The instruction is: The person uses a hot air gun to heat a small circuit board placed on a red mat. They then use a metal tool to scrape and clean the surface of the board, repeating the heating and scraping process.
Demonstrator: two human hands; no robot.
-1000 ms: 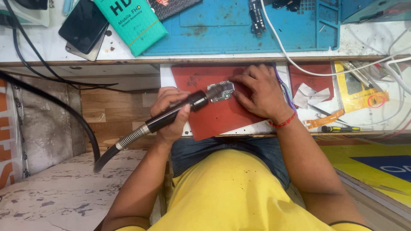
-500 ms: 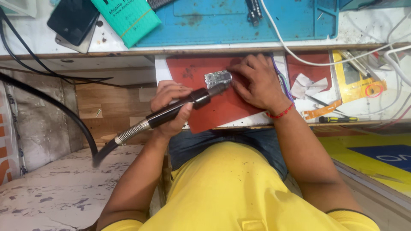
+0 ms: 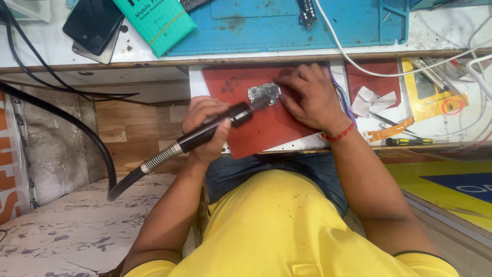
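Small circuit board (image 3: 264,93) flat on red mat (image 3: 266,128); black hot-air handpiece (image 3: 212,129) angled.

One head camera looks almost straight down from above the person's chest, close in. The bench (image 3: 154,59) edge runs across the top of the frame, the red mat (image 3: 266,123) sits at centre, and the yellow shirt (image 3: 277,231) fills the bottom. The floor (image 3: 56,225) shows at lower left. There is no second view to share any part of the scene.
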